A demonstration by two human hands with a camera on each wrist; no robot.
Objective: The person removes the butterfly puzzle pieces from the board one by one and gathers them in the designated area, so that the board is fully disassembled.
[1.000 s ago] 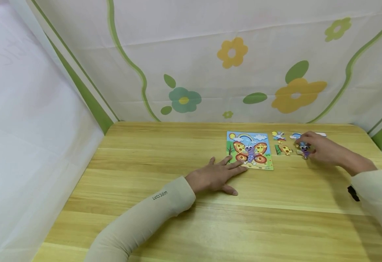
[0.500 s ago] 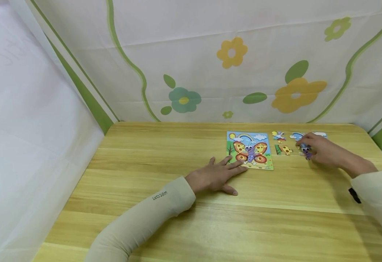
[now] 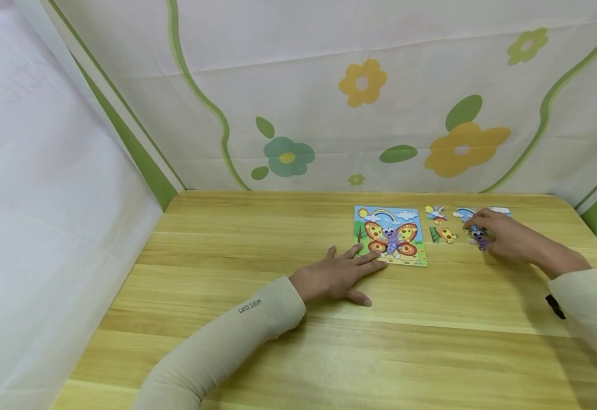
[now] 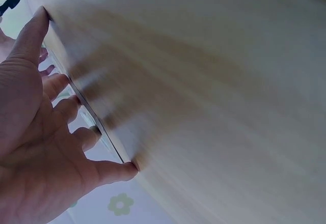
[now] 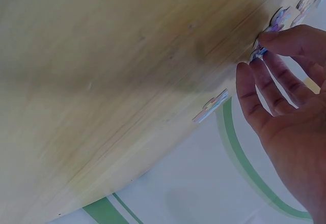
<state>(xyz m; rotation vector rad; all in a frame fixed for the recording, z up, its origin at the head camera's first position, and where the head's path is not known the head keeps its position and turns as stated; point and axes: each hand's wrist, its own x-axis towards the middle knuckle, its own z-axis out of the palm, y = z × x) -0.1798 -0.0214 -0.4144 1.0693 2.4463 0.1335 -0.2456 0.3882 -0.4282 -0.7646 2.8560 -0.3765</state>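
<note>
In the head view, my left hand [image 3: 335, 274] lies with spread, straight fingers, its fingertips on the lower left part of a square butterfly picture puzzle [image 3: 412, 250]. The left wrist view shows those fingertips [image 4: 130, 169] down on the board's edge and the tabletop. My right hand [image 3: 513, 234] pinches a jigsaw piece [image 3: 479, 239] printed with a purple butterfly face, low over or on the table. From the right wrist, thumb and fingers meet at this piece [image 5: 276, 24]; part of it is hidden behind them.
Loose jigsaw pieces lie right of the puzzle: a sun piece [image 3: 436, 213], a yellow wing piece [image 3: 443, 234], a rainbow piece [image 3: 464, 213] and a cloud piece [image 3: 500, 210]. The wooden table [image 3: 216, 250] ends at a flowered white curtain [image 3: 324, 131].
My right hand has shifted the purple-faced jigsaw piece slightly to the right, uncovering more of the rainbow and cloud pieces. In the last half second it hardly moves. My left hand stays put.
</note>
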